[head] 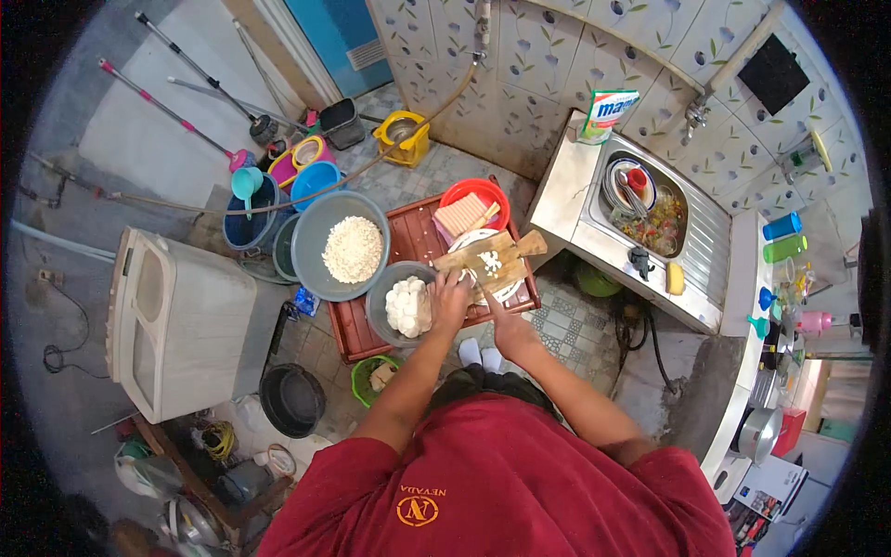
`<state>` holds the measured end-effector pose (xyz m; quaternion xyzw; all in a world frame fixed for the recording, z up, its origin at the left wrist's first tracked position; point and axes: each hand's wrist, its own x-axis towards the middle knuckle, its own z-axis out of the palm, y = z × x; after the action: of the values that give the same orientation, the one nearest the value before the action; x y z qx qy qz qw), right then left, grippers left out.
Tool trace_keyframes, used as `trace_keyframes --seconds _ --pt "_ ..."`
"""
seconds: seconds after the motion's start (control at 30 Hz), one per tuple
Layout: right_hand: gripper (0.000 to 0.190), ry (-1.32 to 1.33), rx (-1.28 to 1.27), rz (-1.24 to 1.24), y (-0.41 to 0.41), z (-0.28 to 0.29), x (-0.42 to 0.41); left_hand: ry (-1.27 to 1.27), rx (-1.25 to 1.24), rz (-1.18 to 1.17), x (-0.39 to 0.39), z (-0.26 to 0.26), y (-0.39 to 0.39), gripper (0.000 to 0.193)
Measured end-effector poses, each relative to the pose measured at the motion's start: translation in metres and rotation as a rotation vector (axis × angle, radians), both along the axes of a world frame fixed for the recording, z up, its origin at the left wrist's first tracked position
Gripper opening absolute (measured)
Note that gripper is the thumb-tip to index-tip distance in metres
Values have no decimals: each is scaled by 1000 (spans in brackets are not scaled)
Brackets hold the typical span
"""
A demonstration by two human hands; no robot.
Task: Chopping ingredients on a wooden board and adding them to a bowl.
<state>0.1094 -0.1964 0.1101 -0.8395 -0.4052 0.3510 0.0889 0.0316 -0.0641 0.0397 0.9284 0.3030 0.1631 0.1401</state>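
Observation:
My left hand (pixel 451 296) holds a small white piece of food at the near left edge of a wooden cutting board (pixel 501 275). Small white diced pieces (pixel 490 262) lie on the middle of the board. My right hand (pixel 511 331) is closed around a knife, its blade (pixel 492 301) pointing towards the board; the handle is hidden in my fist. Under the board is a white plate (pixel 518 296). A grey bowl of white round pieces (pixel 408 306) stands beside my left hand. Behind it, a large grey basin (pixel 306 254) holds a heap of white diced pieces (pixel 352 249).
A red basin (pixel 502 197) with pink sausage-like sticks (pixel 461 214) shares the low red wooden table (pixel 411 237). A sink (pixel 679 240) with dishes is at right. A green basket (pixel 362 381) and a black tub (pixel 292 400) stand on the floor at left.

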Motion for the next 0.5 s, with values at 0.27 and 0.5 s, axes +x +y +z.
trace_keyframes --seconds 0.27,0.5 --pt "58 -10 -70 -60 -33 11 -14 68 13 -28 1 7 3 22" --pt "57 15 -24 -37 -50 24 -19 8 86 -26 -1 -4 5 21"
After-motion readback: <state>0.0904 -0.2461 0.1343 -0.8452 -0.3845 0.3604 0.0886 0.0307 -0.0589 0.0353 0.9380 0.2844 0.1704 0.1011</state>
